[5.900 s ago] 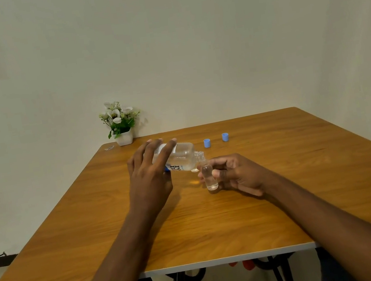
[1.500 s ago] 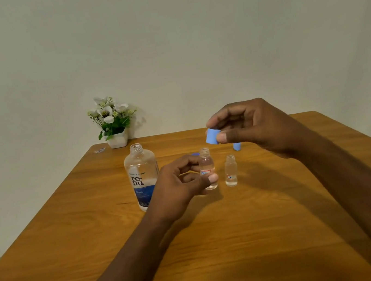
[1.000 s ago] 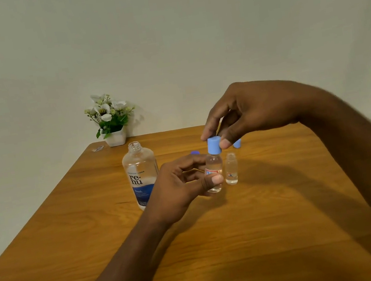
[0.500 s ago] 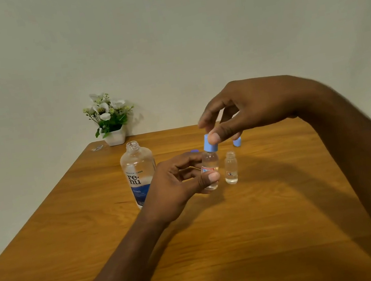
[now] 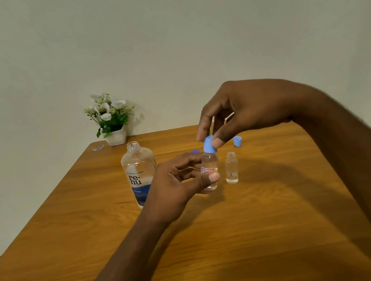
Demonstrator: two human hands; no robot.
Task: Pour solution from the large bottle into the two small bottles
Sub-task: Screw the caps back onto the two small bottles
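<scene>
The left hand pinches a small bottle between thumb and fingers, while the right hand pinches its blue cap (slightly tilted). The second small bottle stands just right of the thumb, the large bottle behind the left knuckles.

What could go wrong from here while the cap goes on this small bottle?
1. The cap looks tilted on the held bottle; it may thread crooked and leak.
2. The other small bottle stands open right beside it; the right hand could tip it.
3. The large bottle is open too, close by the left hand; a bump might spill it.
</scene>
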